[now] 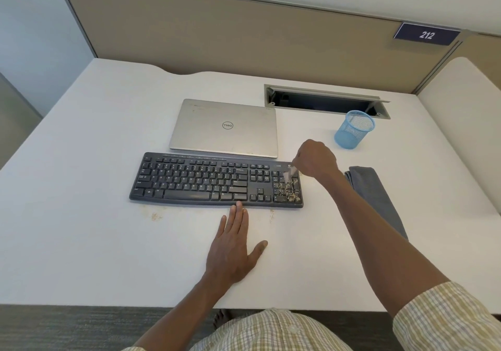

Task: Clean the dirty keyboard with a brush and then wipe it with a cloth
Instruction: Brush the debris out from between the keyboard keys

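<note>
1 black plastic full-size keyboard (217, 181) lies flat on the white desk (81, 188), its long axis running left to right, key rows facing the person; a small logo and model mark sit at its upper right corner, too small to read; tan crumbs cover the number pad at its right end, and a few specks lie on the desk just in front of it; the right hand (315, 158) hovers over the number pad's top edge, fingers curled round a small pale brush (289, 174), blurred, its bristles pointing down at the keys; the left hand (233, 245) lies flat on the desk, fingers straight, holding nothing, fingertips touching the keyboard's front edge; 1 folded grey cloth (376, 196) lies on the desk to the right of the keyboard, apart from it; 1 closed silver laptop (225, 128) marked "dell" sits just behind the keyboard; 1 blue mesh pen cup (353, 129) stands near a cable slot (325, 101); a dark sign (427, 35) on the beige partition reads "212".
</note>
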